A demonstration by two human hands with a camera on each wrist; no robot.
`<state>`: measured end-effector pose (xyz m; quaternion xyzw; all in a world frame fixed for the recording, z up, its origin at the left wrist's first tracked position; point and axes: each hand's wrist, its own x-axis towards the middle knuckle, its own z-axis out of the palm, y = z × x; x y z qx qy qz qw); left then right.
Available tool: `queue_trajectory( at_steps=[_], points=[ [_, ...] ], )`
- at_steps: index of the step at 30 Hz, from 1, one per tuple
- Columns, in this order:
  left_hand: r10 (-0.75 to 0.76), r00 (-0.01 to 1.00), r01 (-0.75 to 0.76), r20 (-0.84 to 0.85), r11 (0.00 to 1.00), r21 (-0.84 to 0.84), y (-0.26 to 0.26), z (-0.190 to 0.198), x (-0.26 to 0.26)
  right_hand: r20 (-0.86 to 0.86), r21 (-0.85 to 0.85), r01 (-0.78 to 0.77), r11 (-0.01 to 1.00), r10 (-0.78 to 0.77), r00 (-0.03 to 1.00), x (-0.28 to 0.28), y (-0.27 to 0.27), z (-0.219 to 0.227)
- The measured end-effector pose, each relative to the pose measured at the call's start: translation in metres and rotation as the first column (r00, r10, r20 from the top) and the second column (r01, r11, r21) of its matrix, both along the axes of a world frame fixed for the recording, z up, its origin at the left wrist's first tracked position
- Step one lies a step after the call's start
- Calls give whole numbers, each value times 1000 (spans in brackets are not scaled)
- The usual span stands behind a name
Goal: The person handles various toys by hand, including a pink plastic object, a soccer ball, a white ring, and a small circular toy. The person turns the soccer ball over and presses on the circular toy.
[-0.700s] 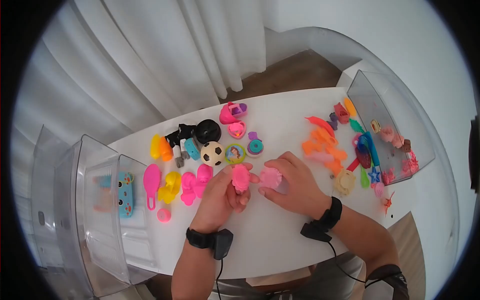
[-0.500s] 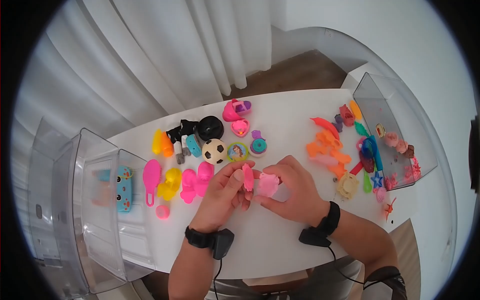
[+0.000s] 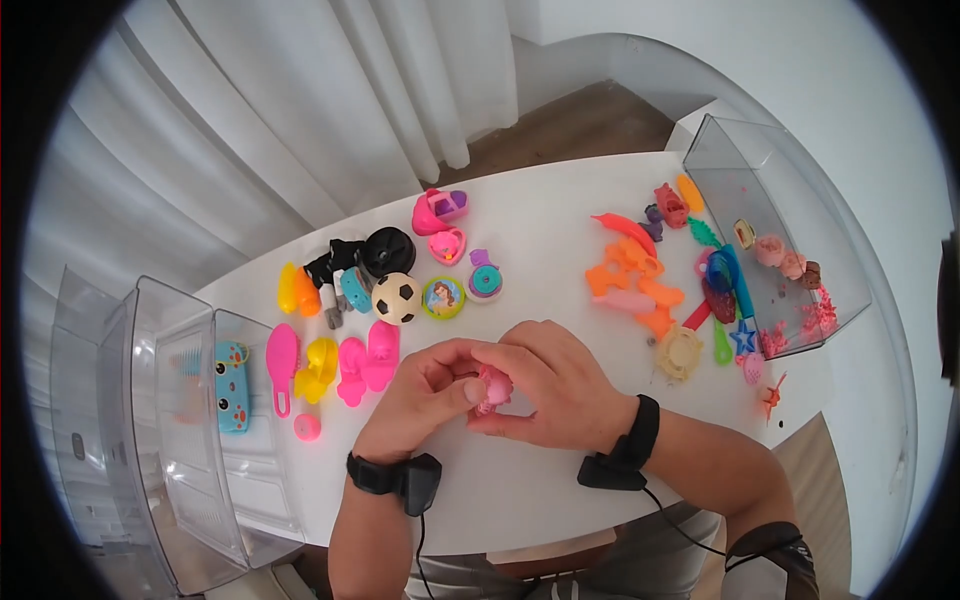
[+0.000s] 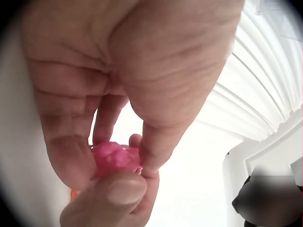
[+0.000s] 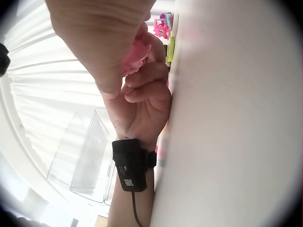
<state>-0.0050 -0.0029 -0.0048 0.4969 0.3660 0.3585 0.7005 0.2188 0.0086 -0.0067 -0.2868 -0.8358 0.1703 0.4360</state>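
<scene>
Both hands meet over the front middle of the white table (image 3: 500,510). Between them is a light pink scalloped toy piece (image 3: 496,388), gripped by the fingers and thumb of my right hand (image 3: 560,390). My left hand (image 3: 425,395) pinches a brighter pink scalloped toy piece (image 4: 116,157), its thumb and fingers curled round the edge. The two pieces are brought together, and fingers hide most of the seam. In the right wrist view, pink ruffled edging (image 5: 136,57) shows between the hands.
Left of the hands lie pink moulds (image 3: 382,355), a yellow toy (image 3: 316,370), a pink hairbrush (image 3: 283,355) and a soccer ball (image 3: 397,298). Orange toys (image 3: 630,265) and a cream ring (image 3: 680,354) lie to the right. Clear bins (image 3: 185,420) stand at left, another (image 3: 790,190) at right.
The hands, earlier apart with one pink piece each, have closed together so the pieces meet. The left hand turned its piece on edge toward the right one.
</scene>
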Motion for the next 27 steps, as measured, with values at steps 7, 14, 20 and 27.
queue_trajectory(
  at_steps=[7, 14, 20, 27],
  points=[
    [57, 976, -12, 212, 979, -205, 2, 4, -7, 99, 8, 30, 1000, -30, 995, -5, -1, 13],
    [0, 997, 10, 72, 990, -143, 3, 8, -4, 150, 51, 50, 997, -57, 987, -3, 1, 6],
    [-49, 997, 58, 64, 988, -140, 5, 5, -5, 83, 4, 19, 1000, -20, 996, -6, 2, 1],
    [-41, 968, 71, 246, 991, -115, 8, -4, -6, 114, 58, 12, 998, -19, 993, -5, 3, 8]
  ],
)
